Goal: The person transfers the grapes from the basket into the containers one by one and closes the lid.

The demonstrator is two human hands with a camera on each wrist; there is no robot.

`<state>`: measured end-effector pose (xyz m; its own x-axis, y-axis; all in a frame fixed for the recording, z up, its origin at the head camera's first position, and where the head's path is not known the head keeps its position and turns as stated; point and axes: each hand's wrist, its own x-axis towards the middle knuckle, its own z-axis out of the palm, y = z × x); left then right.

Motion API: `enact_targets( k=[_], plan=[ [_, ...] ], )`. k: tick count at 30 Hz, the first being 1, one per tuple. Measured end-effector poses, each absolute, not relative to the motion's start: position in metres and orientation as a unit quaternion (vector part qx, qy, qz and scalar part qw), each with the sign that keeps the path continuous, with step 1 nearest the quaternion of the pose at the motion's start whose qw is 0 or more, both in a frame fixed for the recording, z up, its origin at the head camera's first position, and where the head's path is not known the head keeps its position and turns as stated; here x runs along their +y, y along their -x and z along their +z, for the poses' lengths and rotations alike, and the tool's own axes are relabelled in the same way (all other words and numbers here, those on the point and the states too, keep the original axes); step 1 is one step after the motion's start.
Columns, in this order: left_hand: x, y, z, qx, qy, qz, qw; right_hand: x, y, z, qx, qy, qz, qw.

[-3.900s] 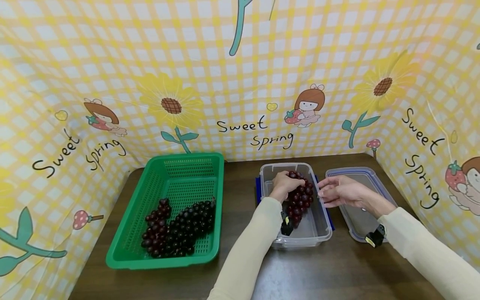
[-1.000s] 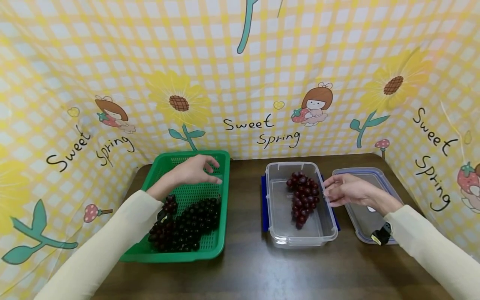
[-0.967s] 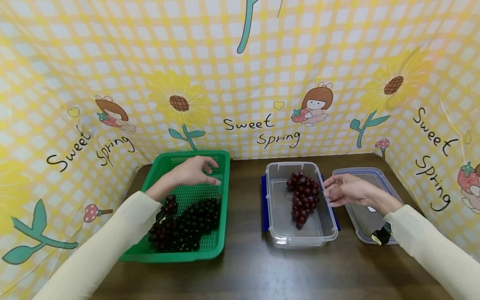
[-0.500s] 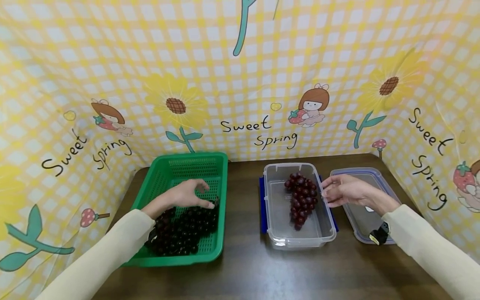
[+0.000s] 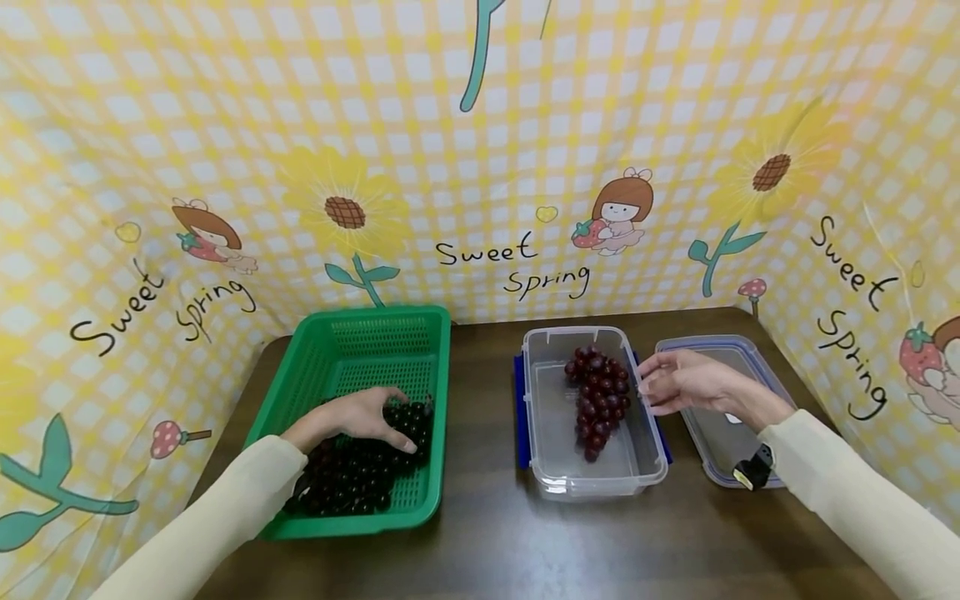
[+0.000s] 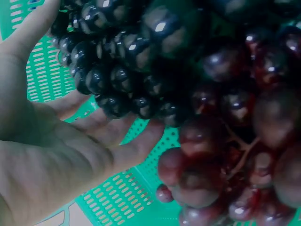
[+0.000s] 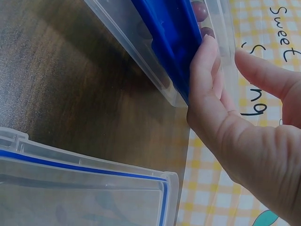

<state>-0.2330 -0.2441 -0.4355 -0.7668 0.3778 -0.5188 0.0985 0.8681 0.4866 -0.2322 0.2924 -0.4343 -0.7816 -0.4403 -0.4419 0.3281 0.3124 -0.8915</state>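
Observation:
My left hand (image 5: pixel 360 417) is down in the green basket (image 5: pixel 443 367), thumb and fingers spread around the black grapes (image 5: pixel 417 427). In the left wrist view, the fingers (image 6: pixel 136 146) extend along the edge of that bunch, the thumb apart from them. Dark red grapes (image 6: pixel 202 174) lie beside the black ones, partly hidden by my hand and wrist in the head view. My right hand (image 5: pixel 686 382) touches the right wall of a clear plastic container (image 5: pixel 551 433), fingertips near its blue side flap (image 7: pixel 169 37). One bunch of red grapes (image 5: pixel 600 400) lies inside.
To the right of the container, a clear lid (image 5: pixel 712 442) with a blue seal lies on the dark wooden table (image 5: pixel 487 533), partly under my right forearm. A yellow checked cloth (image 5: pixel 480 167) with printed figures hangs behind and along both sides.
Earlier my left hand was on the red bunch inside the container. It then moved left over the basket and lowered onto the black grapes. The right hand has stayed at the container's wall.

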Motion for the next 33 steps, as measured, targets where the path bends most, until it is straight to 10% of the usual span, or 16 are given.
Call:
enact_targets(
  k=[33],
  plan=[
    [-0.233,0.231,-0.449,0.925,-0.166,0.159,0.304,0.290,0.232,-0.436,0.745,0.027,-0.582,0.326]
  ],
)
